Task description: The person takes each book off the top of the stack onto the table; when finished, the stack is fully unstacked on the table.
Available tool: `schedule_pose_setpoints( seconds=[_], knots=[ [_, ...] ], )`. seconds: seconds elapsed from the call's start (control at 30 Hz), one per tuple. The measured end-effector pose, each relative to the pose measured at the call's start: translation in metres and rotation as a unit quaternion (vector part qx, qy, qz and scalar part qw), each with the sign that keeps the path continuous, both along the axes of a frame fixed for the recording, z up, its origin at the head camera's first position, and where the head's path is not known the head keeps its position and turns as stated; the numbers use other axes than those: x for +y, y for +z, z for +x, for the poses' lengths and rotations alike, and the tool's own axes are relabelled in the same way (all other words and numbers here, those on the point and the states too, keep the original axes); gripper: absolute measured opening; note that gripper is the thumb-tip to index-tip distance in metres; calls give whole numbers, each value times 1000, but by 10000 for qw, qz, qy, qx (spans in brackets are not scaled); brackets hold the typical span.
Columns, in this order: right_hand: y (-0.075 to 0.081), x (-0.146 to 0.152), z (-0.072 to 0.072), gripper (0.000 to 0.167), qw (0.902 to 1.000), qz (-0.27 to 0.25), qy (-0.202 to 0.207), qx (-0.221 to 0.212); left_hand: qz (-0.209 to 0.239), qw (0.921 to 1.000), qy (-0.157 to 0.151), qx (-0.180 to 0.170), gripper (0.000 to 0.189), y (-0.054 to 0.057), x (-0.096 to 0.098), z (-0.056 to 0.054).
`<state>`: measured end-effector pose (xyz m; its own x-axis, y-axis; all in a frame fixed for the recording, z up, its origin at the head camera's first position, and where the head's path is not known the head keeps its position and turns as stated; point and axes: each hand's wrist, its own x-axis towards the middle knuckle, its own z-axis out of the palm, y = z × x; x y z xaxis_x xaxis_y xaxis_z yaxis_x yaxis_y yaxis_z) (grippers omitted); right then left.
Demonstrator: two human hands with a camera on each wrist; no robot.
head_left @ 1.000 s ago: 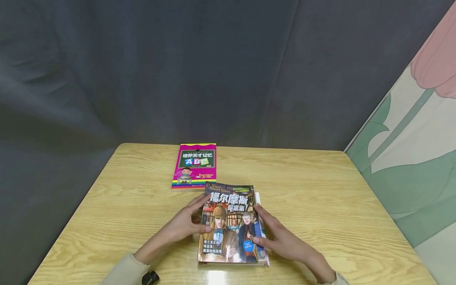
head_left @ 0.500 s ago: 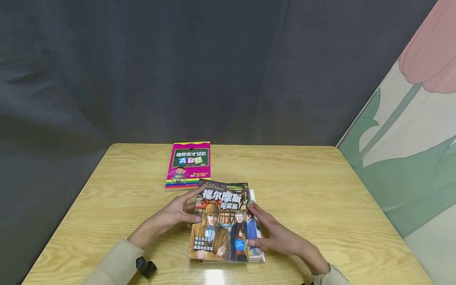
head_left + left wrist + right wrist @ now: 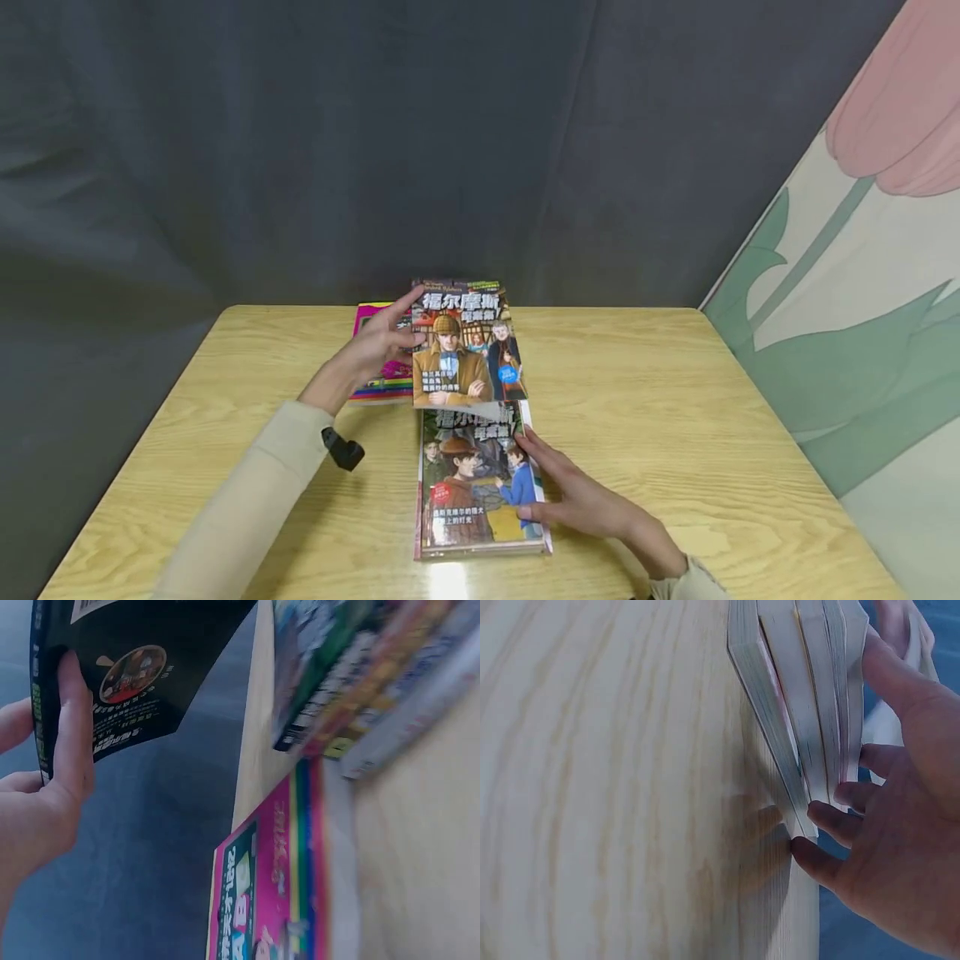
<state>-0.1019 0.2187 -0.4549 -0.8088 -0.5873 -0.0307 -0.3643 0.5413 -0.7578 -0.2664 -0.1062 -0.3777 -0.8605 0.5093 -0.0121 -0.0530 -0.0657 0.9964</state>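
Note:
My left hand [image 3: 367, 350] pinches a paperback book [image 3: 468, 358] by its left edge, thumb on the front cover, which shows a detective in a checked cap. In the left wrist view the fingers press its dark back cover [image 3: 150, 697], raised off the table. Nearer me lies a stack of several books [image 3: 476, 483]; its top cover shows a figure in a brown cap. My right hand [image 3: 581, 496] rests against the stack's right side, thumb on the top cover. Its fairly straight fingers touch the page edges [image 3: 810, 697] in the right wrist view.
A pink ABC book [image 3: 274, 862] lies flat on the wooden table [image 3: 675, 400] at the back left, partly hidden by my left hand and the raised book. A dark curtain [image 3: 375, 150] hangs behind, and a flower-patterned wall [image 3: 847, 333] stands at the right.
My left hand has lifted the detective book off the stack and moved it toward the back, uncovering another book beneath. My right hand stays at the stack's right side.

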Motion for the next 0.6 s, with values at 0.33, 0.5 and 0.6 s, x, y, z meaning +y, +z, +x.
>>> schedule_pose_setpoints(
  seconds=[0.33,0.5,0.6],
  knots=[
    [-5,-12,-3,89,9999,7,111,-96,-327,9957,811,-319,72,-16,27,-63],
    [-4,-18,-5,89,9997,73,138,-171,-925,9893,1004,-514,71,-42,26,-76],
    [-4,-20,-4,90,9996,92,134,-222,-1593,9819,1010,-154,65,-55,23,-75]
  ],
)
